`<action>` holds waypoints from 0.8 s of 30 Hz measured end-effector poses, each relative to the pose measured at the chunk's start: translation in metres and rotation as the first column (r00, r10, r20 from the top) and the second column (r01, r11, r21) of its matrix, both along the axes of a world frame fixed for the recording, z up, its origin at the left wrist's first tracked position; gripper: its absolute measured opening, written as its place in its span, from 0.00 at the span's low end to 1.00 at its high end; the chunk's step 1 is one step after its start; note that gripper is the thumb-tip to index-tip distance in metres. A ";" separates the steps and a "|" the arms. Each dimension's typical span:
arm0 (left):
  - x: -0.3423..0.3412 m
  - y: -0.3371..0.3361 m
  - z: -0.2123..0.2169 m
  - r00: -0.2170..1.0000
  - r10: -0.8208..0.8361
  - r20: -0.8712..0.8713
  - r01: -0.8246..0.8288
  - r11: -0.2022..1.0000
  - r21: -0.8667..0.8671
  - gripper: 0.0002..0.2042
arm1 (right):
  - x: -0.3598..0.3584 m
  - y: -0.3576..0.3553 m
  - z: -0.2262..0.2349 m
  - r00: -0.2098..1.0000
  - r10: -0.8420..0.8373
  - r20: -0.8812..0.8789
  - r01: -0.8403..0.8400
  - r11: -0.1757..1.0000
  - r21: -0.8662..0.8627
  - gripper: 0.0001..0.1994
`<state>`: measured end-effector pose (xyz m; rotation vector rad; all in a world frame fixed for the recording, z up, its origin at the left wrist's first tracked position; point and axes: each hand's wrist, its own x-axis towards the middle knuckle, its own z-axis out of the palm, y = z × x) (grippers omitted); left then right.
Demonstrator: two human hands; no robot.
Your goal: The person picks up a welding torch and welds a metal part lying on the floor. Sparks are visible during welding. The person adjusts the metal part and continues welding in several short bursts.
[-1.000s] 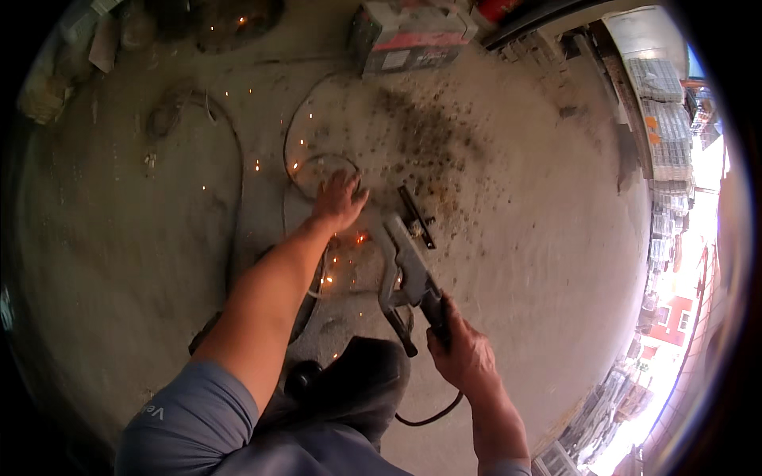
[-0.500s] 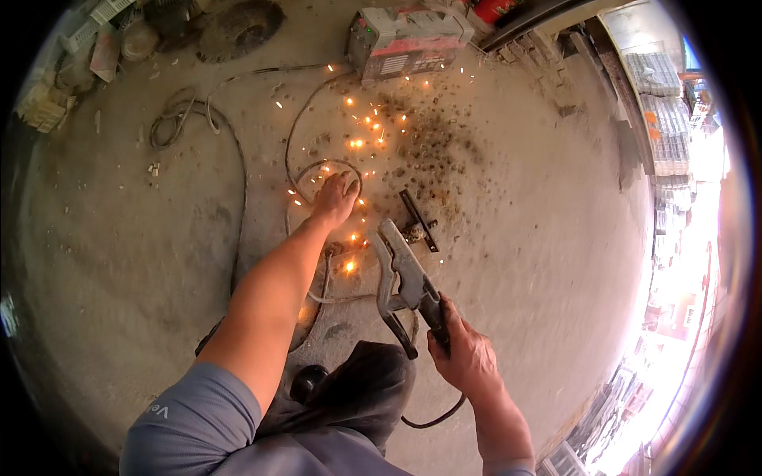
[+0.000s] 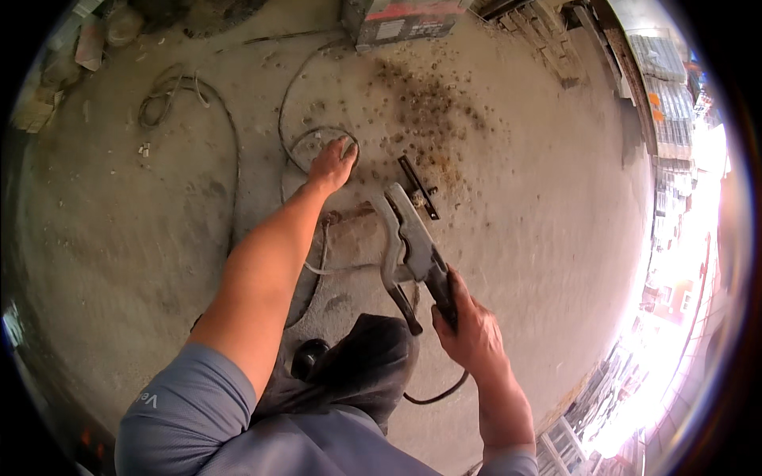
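- rough grey concrete floor (image 3: 556, 238), rust-speckled patch mid-top
- left hand (image 3: 332, 164) fingers pressed flat on floor
- right hand (image 3: 468, 333) fingers wrapped round grey metal welding clamp holder (image 3: 413, 246)
- open floor right; cables left

A grey metal electrode holder (image 3: 409, 242) with a dark handle is tilted, jaws pointing away over the concrete floor (image 3: 540, 206), cable trailing behind. A thin wire ring (image 3: 298, 147) lies flat on the floor, fingertips pressing its edge.
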<state>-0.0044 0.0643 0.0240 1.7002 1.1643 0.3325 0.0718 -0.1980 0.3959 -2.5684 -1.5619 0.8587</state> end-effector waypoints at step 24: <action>0.006 -0.006 0.000 0.999 0.031 0.034 -0.034 0.997 0.074 0.30 | 0.000 0.006 -0.006 0.999 0.012 0.045 -0.010 0.999 -0.052 0.36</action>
